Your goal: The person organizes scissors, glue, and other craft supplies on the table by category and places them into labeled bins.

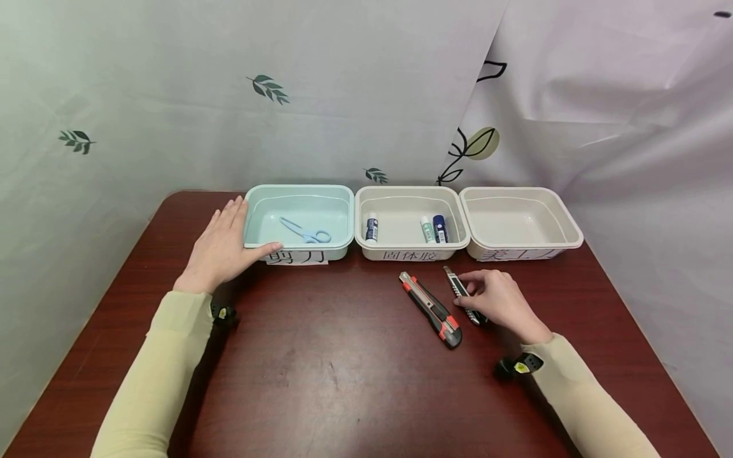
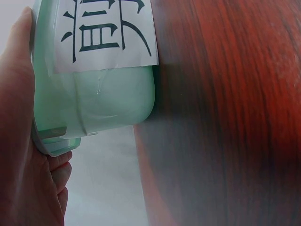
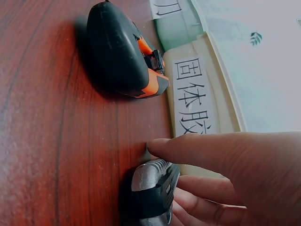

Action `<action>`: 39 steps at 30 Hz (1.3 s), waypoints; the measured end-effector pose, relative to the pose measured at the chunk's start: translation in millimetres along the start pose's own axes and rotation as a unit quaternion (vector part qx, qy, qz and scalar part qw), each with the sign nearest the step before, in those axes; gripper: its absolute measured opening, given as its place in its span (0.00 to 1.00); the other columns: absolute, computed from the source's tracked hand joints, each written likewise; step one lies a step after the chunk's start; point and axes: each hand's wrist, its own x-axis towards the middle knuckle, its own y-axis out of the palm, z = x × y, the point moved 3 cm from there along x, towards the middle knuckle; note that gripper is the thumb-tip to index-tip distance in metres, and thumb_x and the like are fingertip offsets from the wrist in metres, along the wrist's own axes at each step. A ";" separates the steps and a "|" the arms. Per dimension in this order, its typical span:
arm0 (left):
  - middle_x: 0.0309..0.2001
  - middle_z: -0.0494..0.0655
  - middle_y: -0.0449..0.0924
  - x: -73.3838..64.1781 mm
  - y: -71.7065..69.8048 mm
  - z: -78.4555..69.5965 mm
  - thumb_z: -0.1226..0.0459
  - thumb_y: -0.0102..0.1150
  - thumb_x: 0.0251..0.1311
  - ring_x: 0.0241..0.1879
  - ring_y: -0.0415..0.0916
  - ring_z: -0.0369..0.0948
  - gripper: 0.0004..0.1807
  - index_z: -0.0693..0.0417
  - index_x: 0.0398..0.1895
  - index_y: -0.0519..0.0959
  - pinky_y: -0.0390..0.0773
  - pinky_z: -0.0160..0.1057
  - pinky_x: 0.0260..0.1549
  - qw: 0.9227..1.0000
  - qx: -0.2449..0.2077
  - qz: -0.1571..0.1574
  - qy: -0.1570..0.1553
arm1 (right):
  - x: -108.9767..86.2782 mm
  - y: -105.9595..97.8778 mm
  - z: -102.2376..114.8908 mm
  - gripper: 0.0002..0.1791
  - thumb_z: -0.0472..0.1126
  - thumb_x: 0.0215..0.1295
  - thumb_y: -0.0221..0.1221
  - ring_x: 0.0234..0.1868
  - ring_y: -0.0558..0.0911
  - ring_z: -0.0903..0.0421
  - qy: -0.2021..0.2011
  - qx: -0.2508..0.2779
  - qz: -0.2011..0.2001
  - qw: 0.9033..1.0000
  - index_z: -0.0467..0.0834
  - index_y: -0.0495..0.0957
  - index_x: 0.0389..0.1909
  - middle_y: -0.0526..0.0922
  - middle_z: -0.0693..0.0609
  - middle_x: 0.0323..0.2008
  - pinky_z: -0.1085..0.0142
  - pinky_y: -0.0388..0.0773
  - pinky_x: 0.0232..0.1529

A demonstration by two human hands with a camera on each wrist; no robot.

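My left hand (image 1: 220,245) rests against the left side of a light blue plastic basin (image 1: 348,216), fingers straight along its rim and thumb across the front corner. A pair of pale blue scissors (image 1: 309,234) lies inside. At the right, my right hand (image 1: 501,296) has thumb and fingers around a black and silver utility knife (image 1: 462,296) that lies low at the table. The right wrist view shows its rounded silver end (image 3: 146,178) beneath the thumb. Left of it lies a larger black and red utility knife (image 1: 431,310), with nothing touching it.
A beige middle basin (image 1: 412,246) holds three glue sticks, one of them a dark blue glue stick (image 1: 439,229). Beside it stands another beige basin (image 1: 521,216). All three carry paper labels in front. A patterned curtain (image 1: 343,95) hangs behind the wooden table (image 1: 321,375).
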 end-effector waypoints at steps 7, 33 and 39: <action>0.79 0.66 0.44 0.1 -0.2 -0.2 0.28 0.56 0.58 0.78 0.41 0.57 0.65 0.69 0.80 0.45 0.36 0.50 0.77 1.000 -0.004 -0.001 -0.003 | 0.2 0.1 0.7 0.24 0.41 0.50 0.77 0.23 0.77 0.62 0.001 0.004 0.004 1.000 0.35 0.86 0.48 0.81 0.58 0.25 0.65 0.71 0.27; 0.79 0.67 0.45 0.2 0.5 0.8 0.29 0.56 0.59 0.78 0.41 0.57 0.65 0.69 0.80 0.45 0.37 0.51 0.76 1.000 -0.001 -0.002 0.001 | -3.7 -12.2 -0.6 0.19 0.36 0.51 0.71 0.26 0.79 0.62 -0.007 -0.003 0.009 1.000 0.39 0.87 0.47 0.82 0.58 0.27 0.64 0.72 0.29; 0.79 0.67 0.45 0.1 -0.2 0.4 0.29 0.56 0.59 0.78 0.41 0.57 0.65 0.69 0.80 0.45 0.36 0.50 0.76 1.000 -0.003 -0.002 0.001 | -5.6 -17.3 0.1 0.18 0.36 0.51 0.71 0.27 0.81 0.62 -0.004 0.001 0.002 1.000 0.39 0.88 0.45 0.83 0.57 0.27 0.65 0.74 0.30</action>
